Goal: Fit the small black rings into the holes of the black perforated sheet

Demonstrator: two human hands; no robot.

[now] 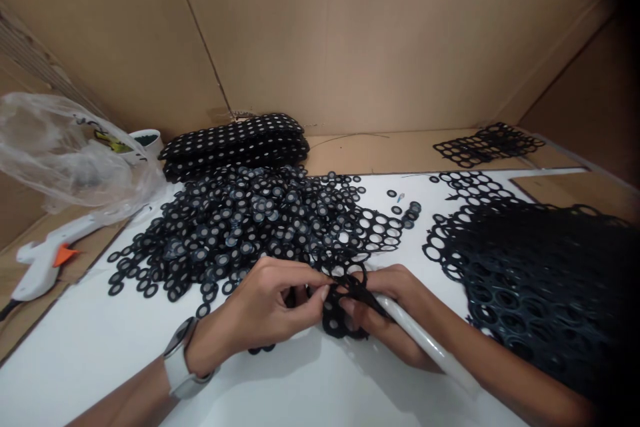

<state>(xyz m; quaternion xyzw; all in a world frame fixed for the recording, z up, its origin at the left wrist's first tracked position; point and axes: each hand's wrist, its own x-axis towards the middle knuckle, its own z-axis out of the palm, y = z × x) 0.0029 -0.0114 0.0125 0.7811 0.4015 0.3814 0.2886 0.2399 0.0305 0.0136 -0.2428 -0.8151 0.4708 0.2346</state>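
Observation:
My left hand (280,300), with a watch on its wrist, has thumb and forefinger pinched on the edge of a small black ring mesh (353,273). Opposite it, my right hand (385,303) grips the same mesh with bent fingers. A glossy white stick (425,340) slants from the right fingers down over the forearm. Below the fingers hangs a black piece with pale round spots (336,323). Just beyond the left hand lies a big heap of small black rings (240,220). What sits between the fingertips is partly hidden.
A stack of black dotted sheets (235,140) lies behind the heap. Large piled black ring meshes (540,267) fill the right side. At the left are a white glue gun (45,260) with an orange trigger, a clear plastic bag (65,153) and a white cup (147,140). Cardboard walls (350,33) enclose the table.

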